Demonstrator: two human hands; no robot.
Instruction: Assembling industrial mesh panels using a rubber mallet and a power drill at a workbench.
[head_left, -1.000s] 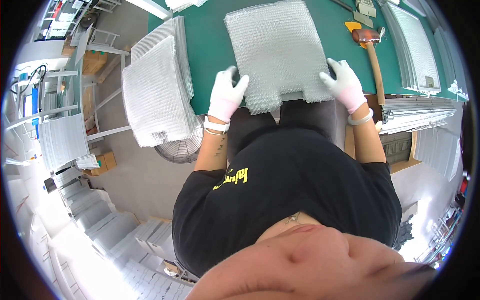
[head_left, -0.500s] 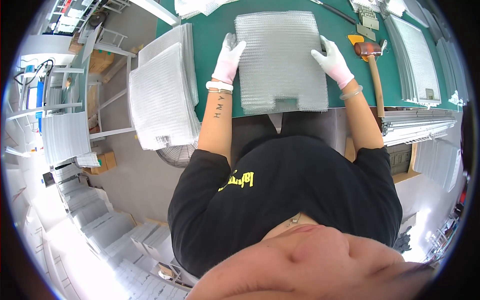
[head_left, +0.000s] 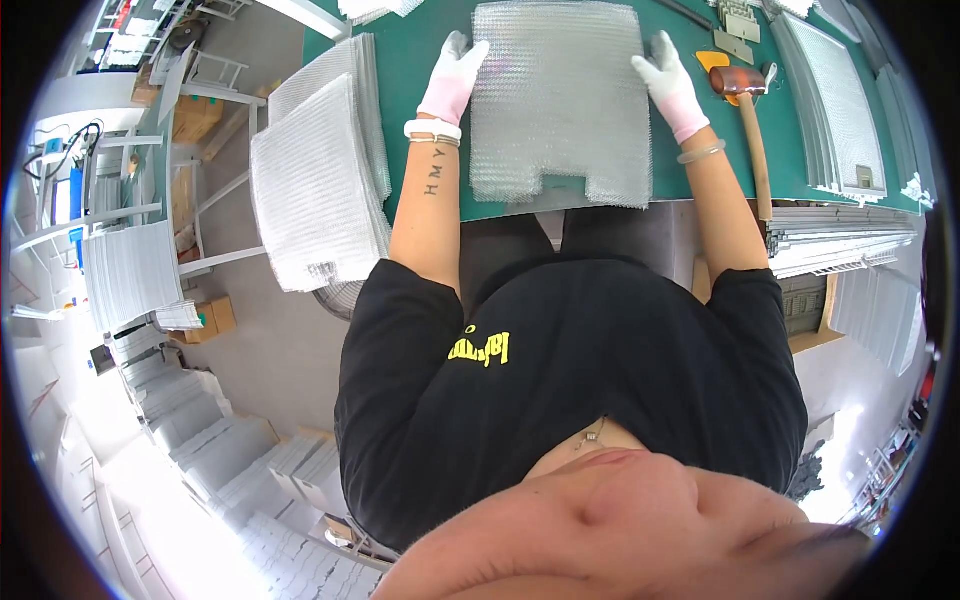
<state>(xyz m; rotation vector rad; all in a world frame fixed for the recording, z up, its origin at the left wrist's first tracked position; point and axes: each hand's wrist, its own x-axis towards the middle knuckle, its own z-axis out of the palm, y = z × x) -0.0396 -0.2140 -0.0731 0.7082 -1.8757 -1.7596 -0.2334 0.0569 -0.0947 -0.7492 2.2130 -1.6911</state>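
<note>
A silver mesh panel (head_left: 560, 100) with a notch in its near edge lies on the green table in front of me. I cannot tell whether it is one sheet or several stacked. My left hand (head_left: 455, 82), in a white and pink glove, is at the panel's left edge. Its thumb reaches the edge, and its fingers stretch out beside it, apart from the thumb. Gloved the same way, my right hand (head_left: 672, 88) is open at the right edge. Its thumb tip is at the panel's border and its fingers point away from me.
Mesh sheets (head_left: 318, 190) are stacked on the left, overhanging the table's near edge. To the right are a mallet (head_left: 738, 82) with a wooden handle, an orange item (head_left: 712, 60), grey-green blocks (head_left: 735, 35) and another panel stack (head_left: 830, 110). The green table (head_left: 420, 60) ends before my body.
The table and panel sit slightly higher in the picture. My right hand has shifted outward, its thumb drawn back from over the panel to its edge. My left hand stays at the left edge.
</note>
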